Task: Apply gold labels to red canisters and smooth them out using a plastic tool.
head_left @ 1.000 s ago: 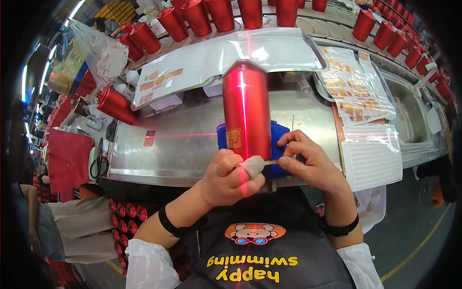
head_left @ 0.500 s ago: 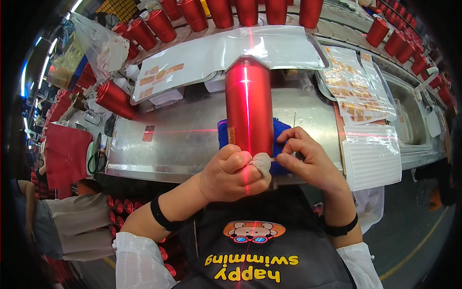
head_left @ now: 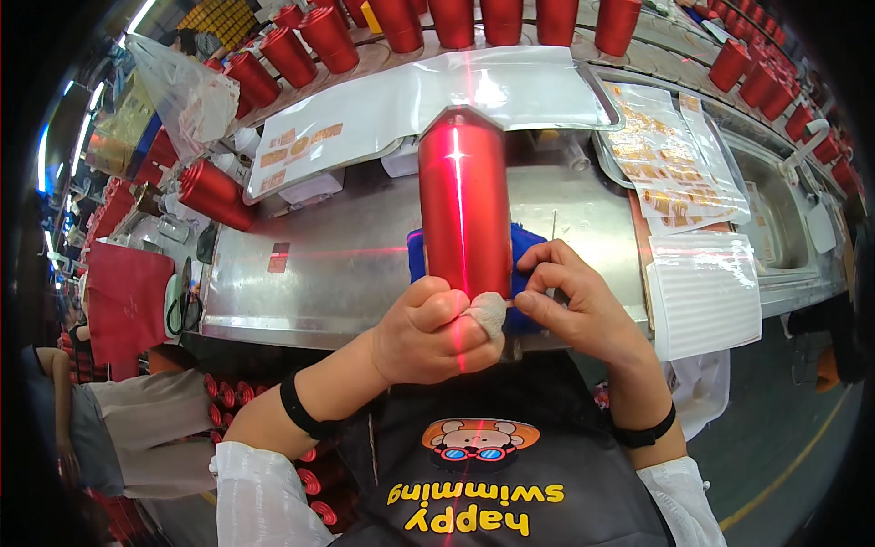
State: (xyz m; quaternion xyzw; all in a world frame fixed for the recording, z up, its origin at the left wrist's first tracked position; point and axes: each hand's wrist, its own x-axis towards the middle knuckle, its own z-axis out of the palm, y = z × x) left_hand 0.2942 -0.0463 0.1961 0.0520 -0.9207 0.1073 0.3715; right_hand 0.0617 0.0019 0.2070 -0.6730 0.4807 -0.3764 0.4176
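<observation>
My left hand (head_left: 433, 333) is closed round the near end of a red metal tumbler (head_left: 463, 201), which lies tilted with its far end raised. A whitish finger cover (head_left: 488, 313) wraps one digit of that hand. Close to the tumbler's lower right side, my right hand (head_left: 574, 305) has its fingers bent and its thumb brought towards them. Whatever thin thing may be at those fingertips is too small to make out. Under the tumbler sits a blue cloth (head_left: 524, 244). A bright red laser line runs along the tumbler, and another crosses the steel table (head_left: 346, 283).
White decal sheets (head_left: 365, 109) lie beyond the tumbler, and gold-printed sheets (head_left: 674, 164) to the right, beside a sink (head_left: 775, 269). Another red tumbler (head_left: 214, 193) leans at the left. Red tumblers (head_left: 453, 23) line a conveyor behind. A person's trousers (head_left: 150, 410) show at lower left.
The tumbler has turned in my left hand, so the small gold decal on its left side no longer shows. Both hands shifted slightly left, and the tumblers on the conveyor moved right.
</observation>
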